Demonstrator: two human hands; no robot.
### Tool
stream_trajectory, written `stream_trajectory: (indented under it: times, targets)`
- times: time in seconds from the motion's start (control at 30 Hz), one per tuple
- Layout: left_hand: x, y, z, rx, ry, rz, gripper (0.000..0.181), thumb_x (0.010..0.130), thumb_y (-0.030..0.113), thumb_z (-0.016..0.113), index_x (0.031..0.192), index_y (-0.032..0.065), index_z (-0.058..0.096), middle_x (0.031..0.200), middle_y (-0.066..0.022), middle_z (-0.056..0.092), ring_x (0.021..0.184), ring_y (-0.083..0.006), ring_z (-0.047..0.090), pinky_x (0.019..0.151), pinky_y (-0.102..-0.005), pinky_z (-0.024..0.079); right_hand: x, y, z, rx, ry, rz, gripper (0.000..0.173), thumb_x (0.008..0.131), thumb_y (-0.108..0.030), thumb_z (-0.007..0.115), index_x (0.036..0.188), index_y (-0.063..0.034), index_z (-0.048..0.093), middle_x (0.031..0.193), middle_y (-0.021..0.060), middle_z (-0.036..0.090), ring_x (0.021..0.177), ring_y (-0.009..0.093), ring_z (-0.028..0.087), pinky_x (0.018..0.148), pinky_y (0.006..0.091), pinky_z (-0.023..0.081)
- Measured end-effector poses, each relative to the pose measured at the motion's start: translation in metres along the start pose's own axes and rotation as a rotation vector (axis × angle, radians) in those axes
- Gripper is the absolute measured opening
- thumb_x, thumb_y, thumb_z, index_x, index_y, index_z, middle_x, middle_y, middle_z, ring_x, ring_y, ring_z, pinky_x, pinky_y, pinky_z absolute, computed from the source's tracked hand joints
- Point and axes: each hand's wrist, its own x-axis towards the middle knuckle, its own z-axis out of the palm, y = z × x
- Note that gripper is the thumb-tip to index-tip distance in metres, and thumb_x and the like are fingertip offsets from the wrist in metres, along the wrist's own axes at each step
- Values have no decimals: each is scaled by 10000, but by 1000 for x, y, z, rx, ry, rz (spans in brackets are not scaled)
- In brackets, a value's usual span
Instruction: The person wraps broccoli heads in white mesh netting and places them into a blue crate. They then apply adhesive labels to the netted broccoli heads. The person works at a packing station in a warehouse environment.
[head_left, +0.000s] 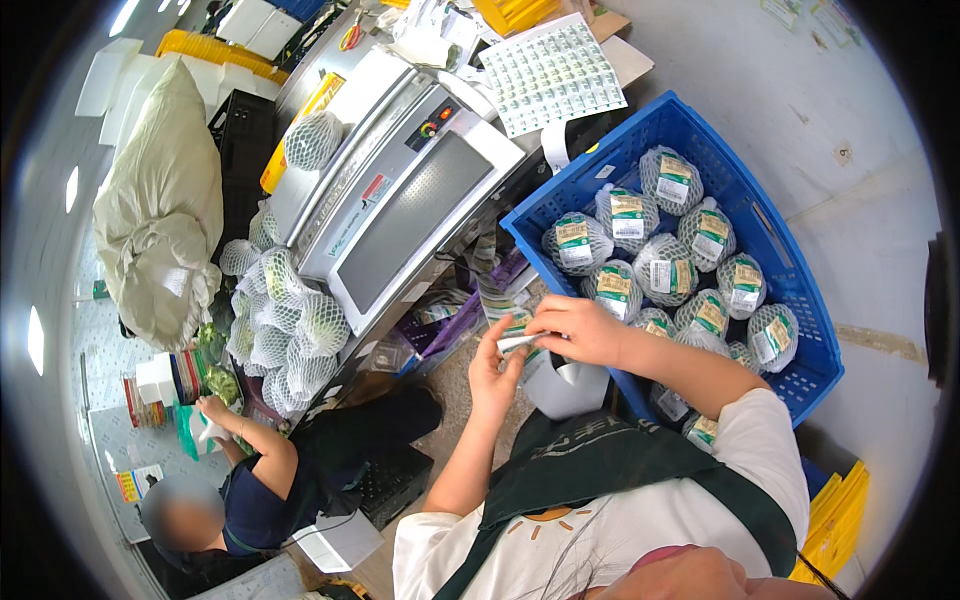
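Both my hands meet in front of my apron, at the near side of the blue plastic crate (679, 101). My left hand (495, 367) holds one end of a small white label or strip (519, 341) between thumb and fingers. The fingers of my right hand (574, 330) pinch its other end. Just below them is a white rounded holder or container (562, 390). A strip of printed labels (495, 296) hangs behind my fingers. The crate holds several labelled round items in white foam nets (665, 274).
A film-wrapping machine (412, 217) with a netted item (313, 140) on top stands ahead. Netted produce (281, 315) is piled beside it. A sheet of stickers (553, 75) lies behind the crate. A co-worker (262, 480) handles something at the lower left. Yellow crates (840, 517) stand lower right.
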Motion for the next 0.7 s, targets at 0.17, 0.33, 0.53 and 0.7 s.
stream_trajectory:
  times: [0.17,0.33,0.53,0.7]
  targets:
    - [14,-33,-34,-119,93,-54,151,867,127,545,890,-6,614,766,-7,611,653,-39,507,584,-183,402,29,17,36,88,148,114,155,766,-125,618,877,-23,582,697,83,574,614,194,575,559,300,451]
    - [56,-95,-54,-169,316,-37,177,885,175,523,917,19,601,820,6,593,716,-49,499,639,-203,406,71,76,97,193,216,354,185,760,-159,641,834,-8,564,667,79,565,608,139,556,542,283,421]
    - [124,-143,-82,-318,446,-89,226,852,189,563,998,17,557,937,-22,575,834,-106,508,765,-246,401,152,111,129,-154,365,201,139,714,-144,625,740,-18,572,693,111,527,620,263,526,556,327,416]
    - [164,-159,-107,-311,437,-455,231,816,196,607,884,-25,599,799,-26,587,743,-96,515,668,-237,411,178,112,117,-361,216,352,251,682,-318,646,684,-69,616,633,116,576,588,307,562,529,377,437]
